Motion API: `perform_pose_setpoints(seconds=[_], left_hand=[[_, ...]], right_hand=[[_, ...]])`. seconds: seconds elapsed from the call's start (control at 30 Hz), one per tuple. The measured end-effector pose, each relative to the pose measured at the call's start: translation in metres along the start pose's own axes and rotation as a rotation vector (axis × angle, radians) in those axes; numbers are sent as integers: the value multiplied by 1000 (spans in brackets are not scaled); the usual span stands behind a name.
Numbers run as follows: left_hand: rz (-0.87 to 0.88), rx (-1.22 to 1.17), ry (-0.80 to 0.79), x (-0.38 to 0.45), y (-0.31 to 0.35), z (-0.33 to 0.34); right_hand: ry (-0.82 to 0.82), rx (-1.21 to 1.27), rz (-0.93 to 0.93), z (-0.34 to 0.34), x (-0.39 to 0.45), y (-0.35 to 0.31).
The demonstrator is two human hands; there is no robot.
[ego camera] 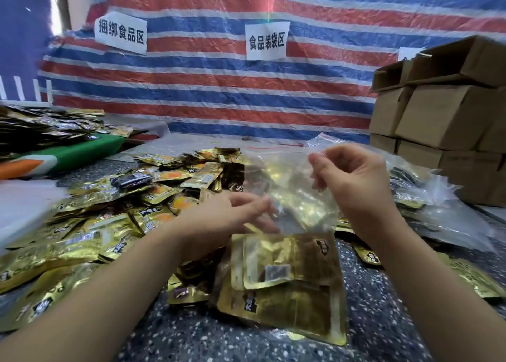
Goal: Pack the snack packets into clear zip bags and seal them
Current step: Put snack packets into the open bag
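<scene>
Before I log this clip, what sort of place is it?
Probably a makeshift food-packing workshop: a heap of gold snack packets covers the table, cardboard boxes are stacked at right, and paper signs hang on a striped tarp.

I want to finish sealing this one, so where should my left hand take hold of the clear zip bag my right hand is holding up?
Judging by its pose, take the free upper edge of the clear zip bag, coming in from the left. The right hand pinches the top near the red zip strip, and gold snack packets weigh down the bottom. The left hand is already beside that limp edge.
</scene>
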State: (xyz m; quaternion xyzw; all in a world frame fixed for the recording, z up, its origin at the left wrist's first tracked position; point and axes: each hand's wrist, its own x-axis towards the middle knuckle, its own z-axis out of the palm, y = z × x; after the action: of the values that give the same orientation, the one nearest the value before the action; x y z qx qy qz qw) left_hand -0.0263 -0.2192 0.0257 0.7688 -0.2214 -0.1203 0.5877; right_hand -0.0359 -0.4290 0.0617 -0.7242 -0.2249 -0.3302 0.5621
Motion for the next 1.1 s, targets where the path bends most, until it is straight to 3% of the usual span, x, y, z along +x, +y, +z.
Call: perform_pose_setpoints(seconds=[0.2, 0.33, 0.43, 0.6, 0.73, 1.03, 1.1], left_hand=[[-4, -238, -47, -3, 4, 3], [71, -236, 171, 1, 4, 5], [151, -262, 336, 2, 4, 2], [236, -207, 424, 2, 4, 4], [261, -207, 529, 3, 1, 4], [256, -187, 526, 3, 3, 7], [302, -136, 494, 3, 3, 11]], right_hand=[[-22, 85, 67, -2, 4, 2], [-172, -86, 75, -3, -1, 7], [-190, -236, 27, -2, -2, 7], [-234, -394, -82, -2, -2, 9], [-267, -412, -59, -10, 1, 11], [-90, -634, -79, -3, -1, 11], [-146, -623, -74, 7, -6, 2]])
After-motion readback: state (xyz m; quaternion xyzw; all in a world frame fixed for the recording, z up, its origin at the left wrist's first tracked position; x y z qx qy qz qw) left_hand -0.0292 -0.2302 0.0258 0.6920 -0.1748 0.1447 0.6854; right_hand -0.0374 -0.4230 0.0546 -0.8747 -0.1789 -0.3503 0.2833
